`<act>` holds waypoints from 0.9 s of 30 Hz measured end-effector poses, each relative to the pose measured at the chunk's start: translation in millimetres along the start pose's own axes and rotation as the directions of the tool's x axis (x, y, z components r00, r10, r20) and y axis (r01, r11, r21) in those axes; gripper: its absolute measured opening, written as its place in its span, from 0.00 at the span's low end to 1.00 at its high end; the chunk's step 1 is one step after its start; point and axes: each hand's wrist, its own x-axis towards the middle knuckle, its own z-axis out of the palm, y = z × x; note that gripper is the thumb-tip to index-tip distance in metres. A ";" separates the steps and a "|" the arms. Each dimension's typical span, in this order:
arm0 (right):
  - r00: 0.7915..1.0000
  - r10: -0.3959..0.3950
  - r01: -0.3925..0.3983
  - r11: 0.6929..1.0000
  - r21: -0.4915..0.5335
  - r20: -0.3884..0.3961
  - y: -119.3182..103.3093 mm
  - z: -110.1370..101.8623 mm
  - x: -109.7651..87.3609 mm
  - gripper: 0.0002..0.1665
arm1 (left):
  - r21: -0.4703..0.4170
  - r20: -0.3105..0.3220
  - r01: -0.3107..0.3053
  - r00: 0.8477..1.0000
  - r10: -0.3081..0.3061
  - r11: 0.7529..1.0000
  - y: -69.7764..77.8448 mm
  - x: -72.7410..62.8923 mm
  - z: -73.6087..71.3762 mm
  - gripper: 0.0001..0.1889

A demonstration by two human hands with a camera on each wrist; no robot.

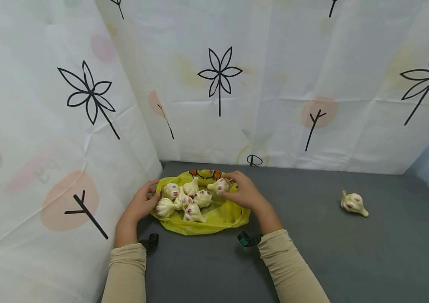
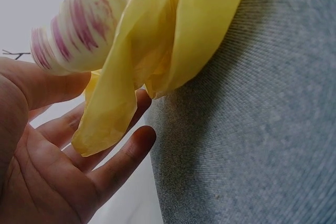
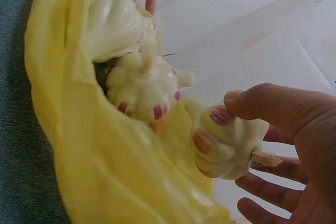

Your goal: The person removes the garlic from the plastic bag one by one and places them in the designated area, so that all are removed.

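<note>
Garlic bulb [image 3: 223, 145] pinched by right hand [image 1: 245, 193]; left hand [image 2: 47, 182] spread, partly hidden by bag [image 1: 203, 227].

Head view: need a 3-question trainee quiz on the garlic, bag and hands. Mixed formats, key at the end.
1. Multiple choice: on the table, the lone garlic bulb lies on which side of the yellow bag, as the person sees it?
A. left
B. right
C. near side

2. True or false: the right hand is empty.

3. Fill in: the ____ hand is at the left edge of the yellow bag.

Key:
1. B
2. False; it holds another garlic bulb.
3. left (the left hand)
</note>
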 end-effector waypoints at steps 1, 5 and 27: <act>1.000 -0.004 0.004 1.000 0.004 -0.003 -0.2 -0.2 -0.2 0.36 | 0.006 -0.002 0.002 1.000 -0.002 1.000 -0.6 -0.8 0.3 0.30; 1.000 -0.008 0.009 1.000 0.021 -0.019 1.5 -2.2 -3.9 0.37 | 0.006 -0.003 0.000 1.000 0.000 1.000 -2.5 -1.5 3.3 0.30; 0.998 -0.035 0.037 0.999 0.032 -0.057 0.9 -8.2 -3.2 0.36 | 0.000 -0.012 0.009 1.000 -0.009 1.000 -2.7 -3.3 0.0 0.30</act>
